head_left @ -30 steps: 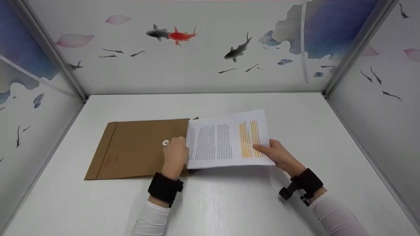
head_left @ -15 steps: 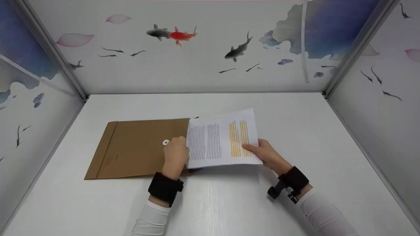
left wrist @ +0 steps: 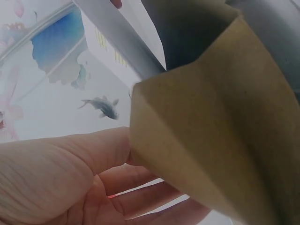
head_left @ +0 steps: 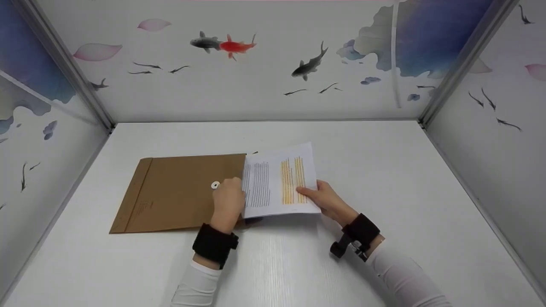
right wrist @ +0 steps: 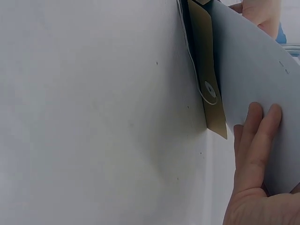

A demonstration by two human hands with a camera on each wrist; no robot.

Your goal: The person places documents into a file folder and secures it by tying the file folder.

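A brown paper document envelope (head_left: 179, 192) lies on the table, its mouth facing right. My left hand (head_left: 229, 200) grips the upper edge of that mouth; in the left wrist view the envelope (left wrist: 201, 136) gapes, with thumb and fingers on its edge. A stack of printed paper (head_left: 277, 183) with yellow highlighted lines sits partly inside the mouth, its left part hidden. My right hand (head_left: 326, 198) pinches the stack's right edge, thumb on top. From below, the right wrist view shows fingers (right wrist: 262, 136) spread under the paper (right wrist: 253, 65), above the envelope's flap (right wrist: 206, 70).
A white button (head_left: 215, 185) sits on the envelope's face, and another button (right wrist: 210, 89) with a white string is on the flap. White panels with painted fish (head_left: 236, 44) enclose the white table (head_left: 384, 162) at the back and sides.
My right hand has moved left with the paper stack, and more of it is now inside the envelope. The left hand and the envelope have stayed in place.
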